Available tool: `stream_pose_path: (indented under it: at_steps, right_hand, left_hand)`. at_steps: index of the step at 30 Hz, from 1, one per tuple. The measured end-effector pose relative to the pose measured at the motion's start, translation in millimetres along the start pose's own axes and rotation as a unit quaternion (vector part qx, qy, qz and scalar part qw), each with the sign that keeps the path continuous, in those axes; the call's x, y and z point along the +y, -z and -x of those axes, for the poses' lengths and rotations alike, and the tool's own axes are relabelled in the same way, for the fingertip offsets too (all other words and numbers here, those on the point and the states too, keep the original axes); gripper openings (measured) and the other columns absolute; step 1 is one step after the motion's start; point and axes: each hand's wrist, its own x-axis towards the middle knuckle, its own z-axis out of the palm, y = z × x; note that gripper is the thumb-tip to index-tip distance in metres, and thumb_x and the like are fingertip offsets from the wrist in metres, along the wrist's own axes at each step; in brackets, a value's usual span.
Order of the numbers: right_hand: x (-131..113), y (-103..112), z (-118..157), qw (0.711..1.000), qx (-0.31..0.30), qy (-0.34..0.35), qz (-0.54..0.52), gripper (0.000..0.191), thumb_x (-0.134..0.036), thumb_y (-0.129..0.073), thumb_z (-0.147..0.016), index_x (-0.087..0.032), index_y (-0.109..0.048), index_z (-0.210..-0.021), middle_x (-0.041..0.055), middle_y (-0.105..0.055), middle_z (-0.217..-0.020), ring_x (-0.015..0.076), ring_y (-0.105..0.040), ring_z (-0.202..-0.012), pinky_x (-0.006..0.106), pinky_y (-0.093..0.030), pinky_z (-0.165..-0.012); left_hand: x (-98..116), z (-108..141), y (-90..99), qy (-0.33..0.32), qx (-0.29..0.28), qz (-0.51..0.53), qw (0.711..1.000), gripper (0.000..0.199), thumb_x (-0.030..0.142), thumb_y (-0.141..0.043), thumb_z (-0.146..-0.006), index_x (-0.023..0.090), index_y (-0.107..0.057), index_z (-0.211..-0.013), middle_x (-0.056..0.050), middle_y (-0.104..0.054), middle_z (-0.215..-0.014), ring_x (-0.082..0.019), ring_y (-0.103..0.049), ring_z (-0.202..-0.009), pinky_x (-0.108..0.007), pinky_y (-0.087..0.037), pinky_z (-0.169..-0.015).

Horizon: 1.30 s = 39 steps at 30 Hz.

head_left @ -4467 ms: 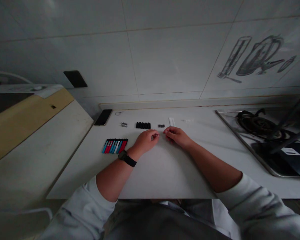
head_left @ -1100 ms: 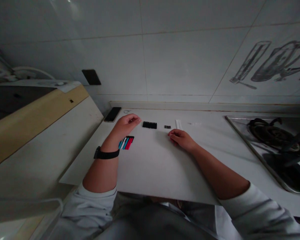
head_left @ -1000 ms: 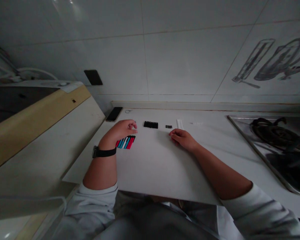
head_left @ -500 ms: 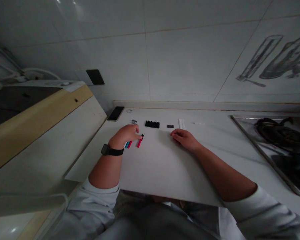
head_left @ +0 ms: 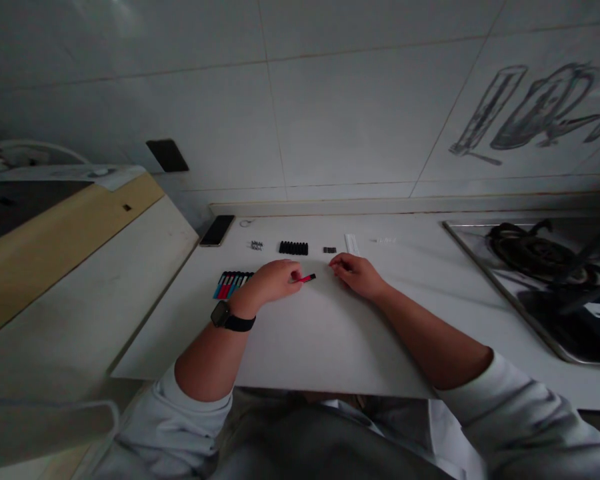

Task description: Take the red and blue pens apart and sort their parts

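Observation:
My left hand [head_left: 275, 280] is closed around a short red tube with a black end [head_left: 308, 278], held just above the white counter and pointing right. Behind that wrist lies a row of black-ended tubes [head_left: 226, 285] in red, blue and white, partly covered by the hand. My right hand [head_left: 359, 275] rests on the counter with thumb and fingertips pinched; whatever they hold is too small to make out. Beyond the hands are small metallic pieces [head_left: 255, 245], a row of black ribbed pieces [head_left: 294, 248], small dark pieces [head_left: 329, 250], white strips [head_left: 351, 243] and tiny pale pieces [head_left: 384, 241].
A black phone [head_left: 218, 230] lies at the counter's back left, beside a thin ring [head_left: 247, 223]. To the right is a gas stove [head_left: 535, 257] with a metal rim. A pale panel with a wooden edge [head_left: 130, 200] borders the left side; a tiled wall [head_left: 340, 127] rises behind.
My left hand has moved right with the red tube, away from the row of tubes, which now shows more. The tube has turned towards horizontal. My right hand stays pinched; the view has shifted slightly.

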Motion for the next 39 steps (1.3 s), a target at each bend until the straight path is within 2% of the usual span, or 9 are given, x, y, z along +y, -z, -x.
stream_pose_path:
  at_steps: [3, 7, 13, 17, 19, 24, 29, 36, 39]
  right_hand:
    - [-6, 1, 3, 0.995, 0.017, 0.078, 0.060, 0.025, -0.039, -0.056, -0.098, -0.020, -0.070, -0.105, 0.0015, -0.067, -0.078, 0.0138, -0.057, -0.065, 0.026, -0.043, -0.063]
    - [-12, 2, 4, 0.980, -0.023, 0.164, 0.112, 0.021, -0.034, -0.063, -0.096, -0.019, -0.073, -0.107, 0.0053, -0.071, -0.093, 0.0143, -0.061, -0.075, 0.027, -0.047, -0.073]
    - [-13, -3, 6, 0.970, -0.027, 0.214, 0.113, 0.017, -0.028, -0.068, -0.093, -0.019, -0.076, -0.105, 0.0075, -0.069, -0.098, 0.0153, -0.062, -0.081, 0.028, -0.050, -0.076]
    - [-11, -6, 5, 0.984, -0.021, 0.175, 0.037, 0.018, -0.029, -0.066, -0.092, -0.018, -0.074, -0.105, 0.0049, -0.069, -0.091, 0.0142, -0.061, -0.075, 0.027, -0.049, -0.072]
    - [-9, -6, 2, 0.991, -0.009, 0.131, -0.021, 0.019, -0.034, -0.067, -0.092, -0.018, -0.072, -0.101, 0.0035, -0.068, -0.087, 0.0143, -0.060, -0.073, 0.028, -0.048, -0.070]
    - [-9, -5, -3, 0.984, 0.005, 0.049, -0.170, 0.029, -0.044, -0.072, -0.085, -0.020, -0.068, -0.101, 0.0024, -0.068, -0.086, 0.0152, -0.060, -0.073, 0.029, -0.049, -0.069]
    - [-14, -6, 0, 0.980, -0.009, 0.018, -0.199, 0.031, -0.045, -0.077, -0.081, -0.021, -0.067, -0.098, 0.0002, -0.065, -0.081, 0.0148, -0.060, -0.071, 0.030, -0.050, -0.068]
    - [-18, -4, 0, 0.963, 0.034, -0.002, -0.268, 0.035, -0.052, -0.077, -0.083, -0.023, -0.070, -0.102, 0.0036, -0.070, -0.094, 0.0160, -0.065, -0.082, 0.028, -0.055, -0.068]
    - [-20, -3, 1, 0.953, 0.029, -0.010, -0.302, 0.038, -0.050, -0.079, -0.083, -0.024, -0.071, -0.109, 0.0044, -0.072, -0.101, 0.0162, -0.067, -0.089, 0.028, -0.057, -0.072]
  left_hand:
    - [12, -4, -10.2, -0.041, 0.027, 0.029, 0.998, 0.002, 0.019, -0.066, -0.088, 0.021, -0.067, -0.090, -0.001, -0.071, -0.084, -0.018, -0.063, -0.076, -0.029, -0.042, -0.068]
    - [19, -8, -17.0, -0.095, 0.104, 0.040, 0.989, 0.003, 0.018, -0.068, -0.091, 0.020, -0.066, -0.092, -0.003, -0.070, -0.090, -0.019, -0.063, -0.084, -0.031, -0.047, -0.075]
    - [22, -10, -25.1, -0.121, 0.150, 0.116, 0.974, 0.008, 0.016, -0.071, -0.092, 0.021, -0.068, -0.098, -0.003, -0.071, -0.096, -0.019, -0.066, -0.090, -0.034, -0.053, -0.084]
    - [17, -14, -36.3, -0.090, 0.181, 0.217, 0.955, 0.036, 0.022, -0.076, -0.090, 0.023, -0.063, -0.124, -0.004, -0.073, -0.105, -0.017, -0.068, -0.090, -0.034, -0.056, -0.085]
    - [13, -16, -40.3, -0.069, 0.192, 0.234, 0.951, 0.038, 0.027, -0.075, -0.092, 0.022, -0.062, -0.128, -0.006, -0.073, -0.107, -0.018, -0.069, -0.092, -0.034, -0.057, -0.084]
    - [10, -17, -39.8, -0.062, 0.152, 0.205, 0.965, 0.016, 0.032, -0.069, -0.095, 0.021, -0.070, -0.107, -0.005, -0.073, -0.103, -0.016, -0.067, -0.086, -0.032, -0.055, -0.080]
    - [16, -17, -35.2, -0.069, 0.117, 0.179, 0.974, 0.011, 0.027, -0.065, -0.096, 0.019, -0.070, -0.092, -0.004, -0.071, -0.094, -0.016, -0.064, -0.084, -0.030, -0.051, -0.078]
    - [14, -18, -34.6, -0.077, 0.112, 0.161, 0.977, 0.009, 0.022, -0.063, -0.094, 0.018, -0.068, -0.088, -0.003, -0.068, -0.087, -0.016, -0.061, -0.080, -0.029, -0.048, -0.075]
    - [14, -18, -33.7, -0.082, 0.117, 0.153, 0.978, 0.008, 0.021, -0.063, -0.094, 0.018, -0.067, -0.087, -0.003, -0.068, -0.087, -0.016, -0.061, -0.081, -0.029, -0.047, -0.075]
